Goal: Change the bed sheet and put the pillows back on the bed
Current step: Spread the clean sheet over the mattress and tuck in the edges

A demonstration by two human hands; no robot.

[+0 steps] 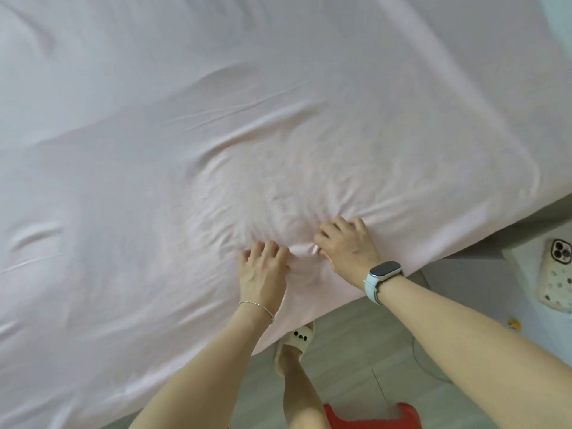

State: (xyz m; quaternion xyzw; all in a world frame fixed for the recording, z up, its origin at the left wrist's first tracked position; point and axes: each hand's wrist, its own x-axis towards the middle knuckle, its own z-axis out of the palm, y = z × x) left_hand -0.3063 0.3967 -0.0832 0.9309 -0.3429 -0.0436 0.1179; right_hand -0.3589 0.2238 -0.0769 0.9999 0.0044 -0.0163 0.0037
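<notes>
A pale pink bed sheet [216, 119] covers the whole bed and hangs over its near edge. Wrinkles fan out from a bunched fold between my hands. My left hand [263, 267], with a thin bracelet at the wrist, lies on the sheet near the bed's edge, its fingers curled into the fabric. My right hand [346, 246], with a watch on the wrist, pinches the same fold just to the right. No pillows are in view.
A phone in a spotted case [555, 274] lies on a white bedside table [526, 274] at the right. Below the bed's edge are a wooden floor [356, 351], my slippered foot [297, 339], a thin cable and a red garment.
</notes>
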